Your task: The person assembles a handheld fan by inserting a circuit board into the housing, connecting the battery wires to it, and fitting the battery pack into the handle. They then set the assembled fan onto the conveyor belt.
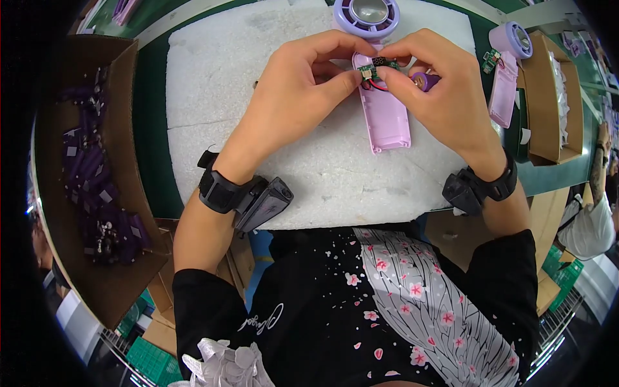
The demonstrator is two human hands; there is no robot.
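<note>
A handheld fan lies on the foam sheet, its round lilac head [340, 24] at the far edge and its pink handle shell [389, 126] pointing toward me, hollow side up. Over the upper end of the shell, a small green circuit board [367, 72] is pinched between both hands. My left hand [293, 90] grips its left side with closed thumb and fingers. From the other side, my right hand [445, 84] closes on it with thumb and fingertips. A purple cylindrical battery [425, 81] is tucked within the right hand. Red and dark wires [377, 86] run below the board.
White foam [213, 84] covers the green table before me. At left stands a deep cardboard box [122, 97] of purple, wired parts [97, 168]. Another fan [504, 87] with its board exposed lies at right, beside a cardboard box [538, 109]. A person [590, 219] is at far right.
</note>
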